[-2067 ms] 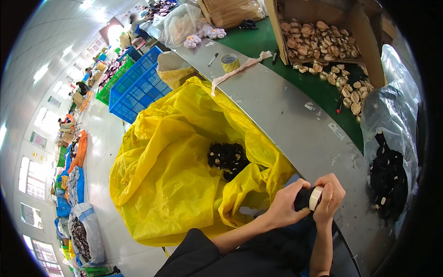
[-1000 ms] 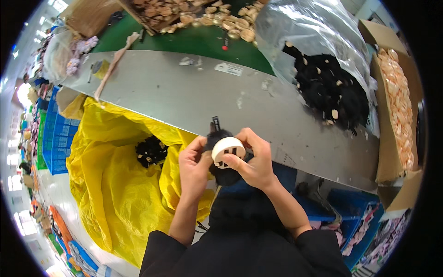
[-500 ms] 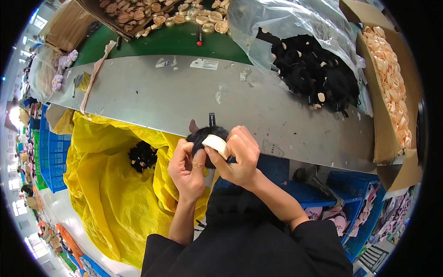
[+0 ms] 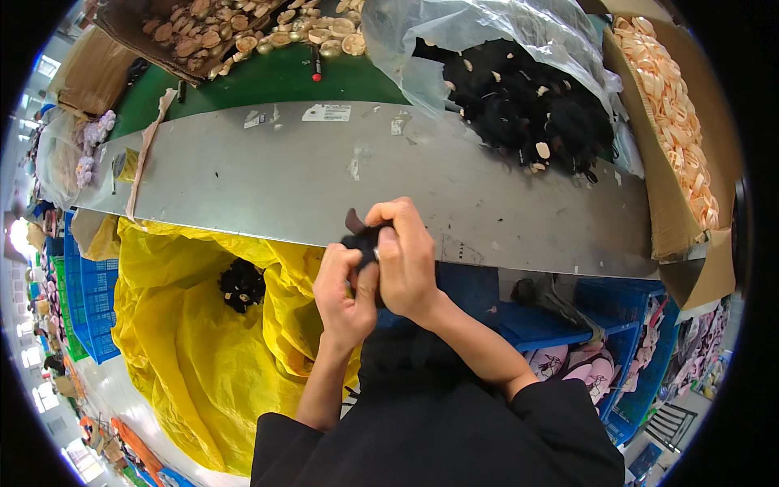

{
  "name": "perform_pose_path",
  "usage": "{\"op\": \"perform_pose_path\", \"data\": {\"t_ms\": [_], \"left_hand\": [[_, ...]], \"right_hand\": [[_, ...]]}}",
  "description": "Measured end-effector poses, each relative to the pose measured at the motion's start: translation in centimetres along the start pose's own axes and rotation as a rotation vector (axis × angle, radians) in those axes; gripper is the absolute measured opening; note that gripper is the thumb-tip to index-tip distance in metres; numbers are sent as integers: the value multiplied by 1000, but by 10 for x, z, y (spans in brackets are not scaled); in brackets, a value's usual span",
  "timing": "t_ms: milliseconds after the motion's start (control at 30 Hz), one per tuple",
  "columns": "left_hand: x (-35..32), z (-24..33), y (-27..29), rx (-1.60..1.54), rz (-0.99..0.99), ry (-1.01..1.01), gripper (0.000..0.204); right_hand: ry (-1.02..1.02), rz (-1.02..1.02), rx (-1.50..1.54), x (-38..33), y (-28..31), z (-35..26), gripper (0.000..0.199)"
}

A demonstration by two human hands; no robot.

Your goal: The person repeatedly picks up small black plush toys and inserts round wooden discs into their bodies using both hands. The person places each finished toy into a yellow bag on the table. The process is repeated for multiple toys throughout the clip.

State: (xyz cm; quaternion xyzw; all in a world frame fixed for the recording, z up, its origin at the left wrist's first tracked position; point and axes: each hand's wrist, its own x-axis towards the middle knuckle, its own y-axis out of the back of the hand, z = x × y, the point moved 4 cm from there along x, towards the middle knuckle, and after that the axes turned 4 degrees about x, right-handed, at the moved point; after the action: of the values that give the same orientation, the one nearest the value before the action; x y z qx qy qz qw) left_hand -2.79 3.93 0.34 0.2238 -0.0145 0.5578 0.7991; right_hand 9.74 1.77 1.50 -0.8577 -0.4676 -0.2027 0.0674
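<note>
Both my hands are closed on a small black plush piece [image 4: 361,242] at the near edge of the metal table [image 4: 308,178]. My left hand [image 4: 342,294] pinches its lower left side with thumb and fingers. My right hand [image 4: 410,264] wraps over its right side, thumb pressing down. A brown ear [image 4: 353,220] sticks up from the plush at the far left. Most of the plush is covered by my fingers. No cream ring shows now; whether it is inside the plush or under my fingers I cannot tell.
At left below the table hangs a yellow bag [image 4: 187,349] with black plush pieces [image 4: 242,284] inside. A clear plastic bag [image 4: 398,57] of black plush [image 4: 519,105] lies far right, beside a cardboard box [image 4: 718,268] of cream pieces [image 4: 665,114]. Blue crates [image 4: 89,300] stand at left.
The cream ring that my right hand held against the plush is out of sight. My right hand has closed over the plush, and the view has shifted slightly.
</note>
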Motion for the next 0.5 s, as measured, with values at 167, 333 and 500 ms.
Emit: {"op": "perform_pose_path", "data": {"t_ms": [167, 333, 500], "left_hand": [[0, 5, -5, 15, -56, -84, 18], [2, 1, -3, -285, 110, 200, 17], [7, -8, 12, -402, 197, 203, 17]], "right_hand": [[-202, 47, 84, 5, 9, 30, 15], [-231, -49, 93, 4, 18, 23, 29], [-301, -207, 150, 0, 19, 17, 47]]}}
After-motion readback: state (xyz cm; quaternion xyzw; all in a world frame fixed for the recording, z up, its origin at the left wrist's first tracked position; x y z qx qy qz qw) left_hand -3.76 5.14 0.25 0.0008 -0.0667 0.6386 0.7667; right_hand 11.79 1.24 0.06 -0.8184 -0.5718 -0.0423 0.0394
